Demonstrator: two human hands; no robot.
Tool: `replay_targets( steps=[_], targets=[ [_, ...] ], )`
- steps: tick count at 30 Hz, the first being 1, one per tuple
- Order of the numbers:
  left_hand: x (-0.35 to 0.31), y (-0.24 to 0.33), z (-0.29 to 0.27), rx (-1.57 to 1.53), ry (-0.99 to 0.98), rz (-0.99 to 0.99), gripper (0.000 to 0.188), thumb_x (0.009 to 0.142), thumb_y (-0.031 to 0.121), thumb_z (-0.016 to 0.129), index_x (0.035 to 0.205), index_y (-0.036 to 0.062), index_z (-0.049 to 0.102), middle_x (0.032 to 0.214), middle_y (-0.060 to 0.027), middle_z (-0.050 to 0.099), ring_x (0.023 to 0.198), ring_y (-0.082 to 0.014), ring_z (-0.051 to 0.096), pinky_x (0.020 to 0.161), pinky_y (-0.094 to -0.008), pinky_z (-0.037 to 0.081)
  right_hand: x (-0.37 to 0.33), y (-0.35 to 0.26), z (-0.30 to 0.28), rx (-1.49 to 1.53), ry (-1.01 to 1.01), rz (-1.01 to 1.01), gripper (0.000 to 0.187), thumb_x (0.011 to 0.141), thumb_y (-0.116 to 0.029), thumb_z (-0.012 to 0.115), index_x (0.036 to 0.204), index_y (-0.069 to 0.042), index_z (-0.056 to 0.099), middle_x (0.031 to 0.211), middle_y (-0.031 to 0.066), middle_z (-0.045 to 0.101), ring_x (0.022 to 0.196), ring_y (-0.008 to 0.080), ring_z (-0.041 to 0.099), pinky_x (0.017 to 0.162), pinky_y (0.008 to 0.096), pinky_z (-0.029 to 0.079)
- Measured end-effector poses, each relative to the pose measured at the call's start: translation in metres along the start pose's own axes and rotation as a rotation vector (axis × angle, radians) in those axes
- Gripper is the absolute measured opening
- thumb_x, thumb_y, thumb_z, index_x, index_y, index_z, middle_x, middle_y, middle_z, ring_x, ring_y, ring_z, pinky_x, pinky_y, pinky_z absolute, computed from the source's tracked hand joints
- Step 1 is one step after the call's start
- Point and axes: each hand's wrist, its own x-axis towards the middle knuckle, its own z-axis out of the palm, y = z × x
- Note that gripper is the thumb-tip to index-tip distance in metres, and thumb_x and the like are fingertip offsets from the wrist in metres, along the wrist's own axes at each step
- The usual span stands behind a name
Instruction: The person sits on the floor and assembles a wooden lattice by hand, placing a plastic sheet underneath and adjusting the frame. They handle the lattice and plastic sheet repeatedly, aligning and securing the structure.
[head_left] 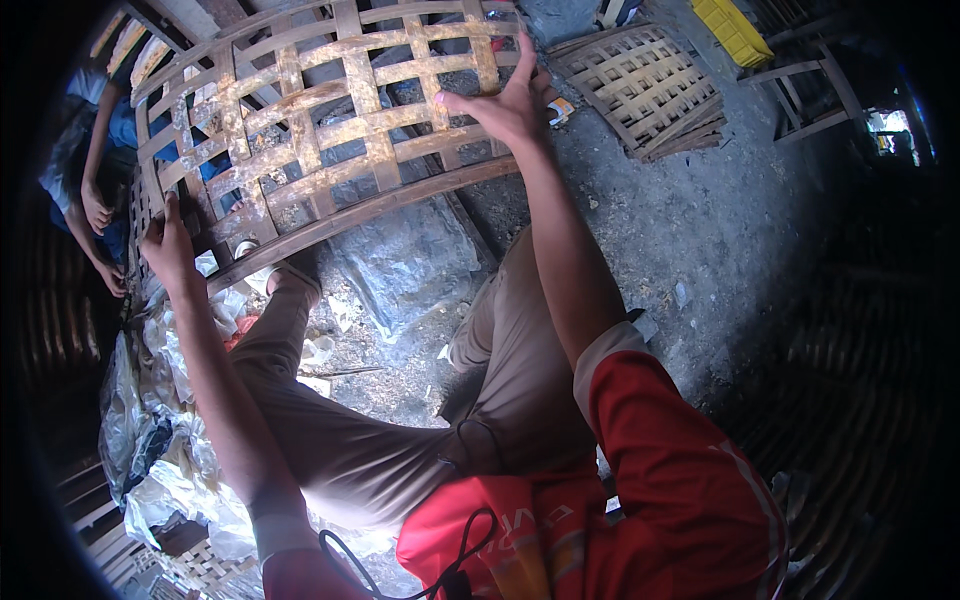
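A large woven wooden lattice panel (350,70) spans the upper left, held up off the floor in front of me, with worn, patchy strips and a plain bar along its near edge. My left hand (172,250) is closed on its near left corner, thumb pointing up; some fingers are hidden. At the right end, my right hand (510,105) grips the panel's edge, its thumb lying over the strips and one finger stretched along the side. Its other fingers pass partly behind the edge.
Another person's hands (97,212) hang beyond the panel's left end. Stacked lattice panels (640,85) lie on the floor at upper right, near a yellow crate (732,32) and a wooden frame (815,95). Crumpled plastic sheeting (185,470) heaps at left; a flat plastic sheet (405,265) lies between my legs.
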Motion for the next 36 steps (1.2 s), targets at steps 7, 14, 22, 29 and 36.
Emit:
replay_targets(
  steps=[7, 14, 22, 29, 36],
  targets=[
    [-0.009, 0.012, 0.005, 0.054, 0.007, -0.037, 0.039, 0.088, 0.037, 0.073, 0.078, -0.0004, 0.067, 0.063, 0.0027, 0.050, 0.060, -0.0073, 0.040, 0.055, -0.0270, 0.032, 0.004, 0.005, -0.002, 0.036, 0.029, 0.054, 0.141, 0.052, -0.053, 0.094, 0.154, -0.023, 0.000, 0.145, 0.0305, 0.019, 0.135, 0.0509, 0.025, 0.108, 0.0625, 0.034],
    [0.001, 0.000, -0.002, 0.028, -0.024, -0.048, 0.040, 0.087, 0.038, 0.074, 0.079, -0.0004, 0.067, 0.063, 0.0030, 0.051, 0.060, -0.0076, 0.040, 0.055, -0.0271, 0.033, 0.001, 0.008, 0.004, -0.049, -0.035, -0.070, 0.145, 0.047, -0.048, 0.097, 0.154, -0.026, 0.002, 0.145, 0.0298, 0.018, 0.136, 0.0495, 0.024, 0.108, 0.0617, 0.033],
    [-0.007, 0.008, 0.003, 0.092, 0.017, -0.009, 0.039, 0.087, 0.037, 0.074, 0.078, 0.0000, 0.066, 0.063, 0.0026, 0.051, 0.060, -0.0077, 0.040, 0.055, -0.0281, 0.033, 0.000, 0.003, 0.003, 0.019, 0.032, -0.033, 0.139, 0.051, -0.048, 0.096, 0.153, -0.024, 0.004, 0.147, 0.0303, 0.017, 0.137, 0.0488, 0.025, 0.109, 0.0623, 0.032],
    [-0.009, 0.015, 0.005, 0.073, -0.012, -0.049, 0.037, 0.088, 0.035, 0.073, 0.078, 0.0009, 0.066, 0.061, 0.0032, 0.049, 0.058, -0.0074, 0.039, 0.054, -0.0281, 0.031, 0.005, -0.003, 0.004, -0.067, 0.061, 0.116, 0.134, 0.053, -0.059, 0.091, 0.152, -0.025, 0.007, 0.142, 0.0311, 0.025, 0.136, 0.0490, 0.027, 0.103, 0.0637, 0.039],
    [-0.007, 0.010, 0.005, 0.051, -0.022, -0.032, 0.037, 0.088, 0.036, 0.073, 0.079, 0.0004, 0.066, 0.062, 0.0028, 0.050, 0.059, -0.0075, 0.041, 0.055, -0.0280, 0.033, 0.008, 0.006, 0.008, -0.115, -0.077, 0.026, 0.146, 0.050, -0.057, 0.094, 0.154, -0.023, -0.003, 0.142, 0.0350, 0.021, 0.132, 0.0506, 0.028, 0.105, 0.0616, 0.036]
  ],
)
